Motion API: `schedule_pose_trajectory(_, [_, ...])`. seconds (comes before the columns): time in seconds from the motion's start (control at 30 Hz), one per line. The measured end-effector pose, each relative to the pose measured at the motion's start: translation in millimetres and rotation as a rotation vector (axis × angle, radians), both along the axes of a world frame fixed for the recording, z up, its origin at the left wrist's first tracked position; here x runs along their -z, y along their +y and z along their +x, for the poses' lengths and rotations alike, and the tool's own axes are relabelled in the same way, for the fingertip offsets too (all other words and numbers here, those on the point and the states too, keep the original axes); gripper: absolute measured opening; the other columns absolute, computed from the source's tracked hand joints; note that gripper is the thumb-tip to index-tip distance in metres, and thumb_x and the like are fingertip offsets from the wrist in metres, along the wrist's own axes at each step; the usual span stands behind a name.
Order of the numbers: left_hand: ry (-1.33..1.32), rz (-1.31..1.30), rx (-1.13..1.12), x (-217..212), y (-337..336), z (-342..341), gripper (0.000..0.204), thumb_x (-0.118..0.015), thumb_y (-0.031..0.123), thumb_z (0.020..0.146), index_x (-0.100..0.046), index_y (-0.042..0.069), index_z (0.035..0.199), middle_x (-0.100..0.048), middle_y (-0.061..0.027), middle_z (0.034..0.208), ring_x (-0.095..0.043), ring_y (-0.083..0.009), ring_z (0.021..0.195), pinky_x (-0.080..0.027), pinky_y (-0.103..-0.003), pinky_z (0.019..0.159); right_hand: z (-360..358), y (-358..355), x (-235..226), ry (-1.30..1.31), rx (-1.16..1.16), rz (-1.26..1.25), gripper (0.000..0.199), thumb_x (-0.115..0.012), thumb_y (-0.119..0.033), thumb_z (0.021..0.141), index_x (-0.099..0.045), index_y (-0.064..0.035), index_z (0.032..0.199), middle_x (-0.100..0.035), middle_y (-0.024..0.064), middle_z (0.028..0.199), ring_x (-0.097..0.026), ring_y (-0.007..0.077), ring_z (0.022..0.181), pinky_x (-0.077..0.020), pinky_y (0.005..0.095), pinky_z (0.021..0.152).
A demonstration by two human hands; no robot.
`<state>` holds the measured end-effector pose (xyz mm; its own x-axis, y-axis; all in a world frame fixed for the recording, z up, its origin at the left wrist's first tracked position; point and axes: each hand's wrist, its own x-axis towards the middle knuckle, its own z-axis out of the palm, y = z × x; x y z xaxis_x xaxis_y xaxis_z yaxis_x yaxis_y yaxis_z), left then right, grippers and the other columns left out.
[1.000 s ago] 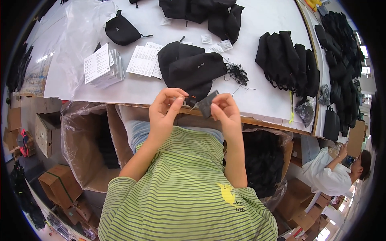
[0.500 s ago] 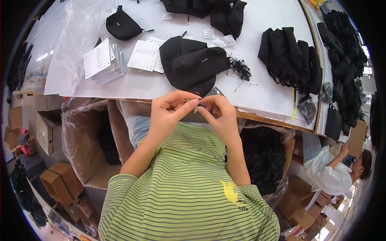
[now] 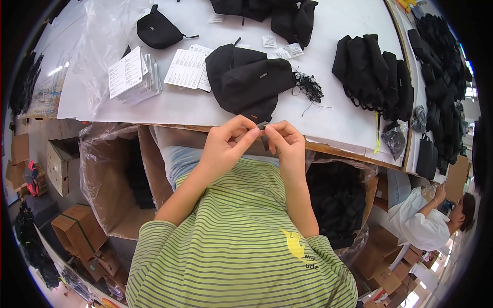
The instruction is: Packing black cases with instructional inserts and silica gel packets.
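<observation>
My left hand (image 3: pixel 229 141) and my right hand (image 3: pixel 287 142) meet just over the near table edge, fingertips almost touching. Both are closed in a pinch on a small dark hang tag (image 3: pixel 265 143), which shows partly below the fingertips; a thin dark piece runs between the two pinches, too small to make out. Right beyond the hands lies a black fabric pouch (image 3: pixel 239 84) with a bit of orange at its near end. Against its right side rests a tangle of black cords (image 3: pixel 308 87).
Printed white cards lie in a stack (image 3: pixel 125 74) and a fanned pile (image 3: pixel 186 68). A black zip pouch (image 3: pixel 158 31) sits behind them, more pouches (image 3: pixel 372 72) to the right. Plastic-lined cartons (image 3: pixel 110 179) stand under the table edge. Another person (image 3: pixel 423 220) works at far right.
The tag has turned from sticking up beyond my fingers to hanging below them. My left hand has shifted slightly right, and my fingertips have drawn close together.
</observation>
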<state>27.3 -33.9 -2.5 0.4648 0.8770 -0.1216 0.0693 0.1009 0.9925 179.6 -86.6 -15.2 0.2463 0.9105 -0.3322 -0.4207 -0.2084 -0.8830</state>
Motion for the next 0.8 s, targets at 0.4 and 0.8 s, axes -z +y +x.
schedule_pose_trajectory(0.4, [0.047, 0.045, -0.025, -2.5, 0.1, 1.6, 0.009, -0.062, 0.01, 0.089, -0.059, 0.001, 0.089, -0.041, 0.0044, 0.052, -0.028, -0.0014, 0.049, -0.021, -0.022, 0.045, 1.4, -0.8, 2.6, 0.093, -0.031, -0.01, 0.011, -0.069, -0.014, 0.085, -0.066, -0.0036, 0.087, -0.064, 0.0009, 0.077, -0.042, 0.0014, 0.058, -0.0285, 0.0176, 0.051])
schedule_pose_trajectory(0.8, [0.128, 0.224, 0.181, -7.3, 9.7, -7.1, 0.011, -0.066, 0.007, 0.086, -0.059, -0.001, 0.085, -0.053, 0.0003, 0.061, -0.038, -0.0032, 0.052, -0.03, -0.021, 0.048, 17.7, -2.0, -6.8, -0.135, -0.236, 0.01, 0.009, -0.072, -0.006, 0.082, -0.065, -0.0014, 0.086, -0.063, -0.0015, 0.078, -0.054, 0.0023, 0.07, -0.0416, 0.0174, 0.065])
